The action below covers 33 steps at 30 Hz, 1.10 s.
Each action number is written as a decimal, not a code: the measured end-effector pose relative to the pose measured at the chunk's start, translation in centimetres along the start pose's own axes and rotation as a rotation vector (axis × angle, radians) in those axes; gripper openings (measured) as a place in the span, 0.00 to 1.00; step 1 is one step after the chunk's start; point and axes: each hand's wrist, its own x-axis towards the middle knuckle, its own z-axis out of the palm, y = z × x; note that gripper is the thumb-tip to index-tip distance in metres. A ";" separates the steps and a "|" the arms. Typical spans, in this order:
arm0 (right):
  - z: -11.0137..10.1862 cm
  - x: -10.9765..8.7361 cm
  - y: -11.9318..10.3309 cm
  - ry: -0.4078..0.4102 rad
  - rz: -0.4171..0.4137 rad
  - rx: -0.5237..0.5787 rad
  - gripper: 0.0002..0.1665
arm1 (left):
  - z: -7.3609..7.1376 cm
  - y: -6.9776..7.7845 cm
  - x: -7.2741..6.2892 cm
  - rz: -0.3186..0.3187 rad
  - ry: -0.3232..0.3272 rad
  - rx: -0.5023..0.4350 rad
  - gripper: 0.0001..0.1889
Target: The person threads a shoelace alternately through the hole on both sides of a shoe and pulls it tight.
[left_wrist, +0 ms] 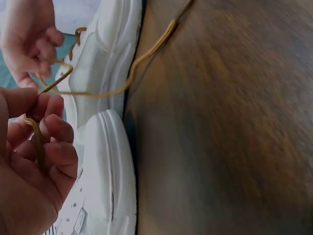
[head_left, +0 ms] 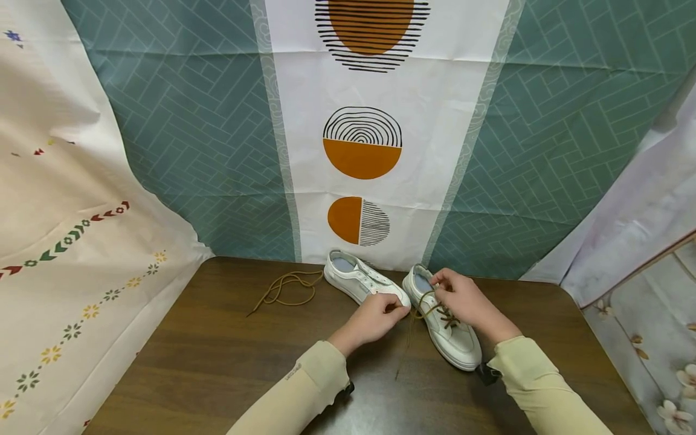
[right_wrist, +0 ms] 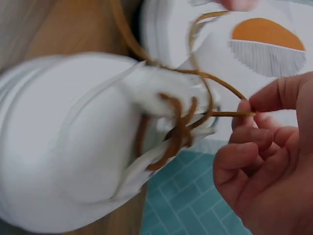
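Note:
On the right of the table stands a white shoe (head_left: 443,326), its lower eyelets threaded with a brown shoelace (right_wrist: 178,128). My right hand (head_left: 462,296) pinches this lace between thumb and fingertip above the shoe's opening, as the right wrist view shows. My left hand (head_left: 375,317) pinches another stretch of the same lace, and a piece of it lies across the palm in the left wrist view. A loose length hangs down toward the table. Just behind my left hand sits a second white shoe (head_left: 348,279), with no lace visible in its eyelets.
A loose brown lace (head_left: 290,290) lies coiled on the wooden table (head_left: 217,362), left of the second shoe. A patterned cloth (head_left: 364,84) hangs along the table's back edge. Other cloths hang at the left (head_left: 70,241) and right (head_left: 647,332).

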 end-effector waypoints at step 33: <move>-3.9 -1.5 -6.5 0.343 -0.222 0.236 0.12 | -2.5 0.5 -0.3 -0.263 0.140 0.366 0.16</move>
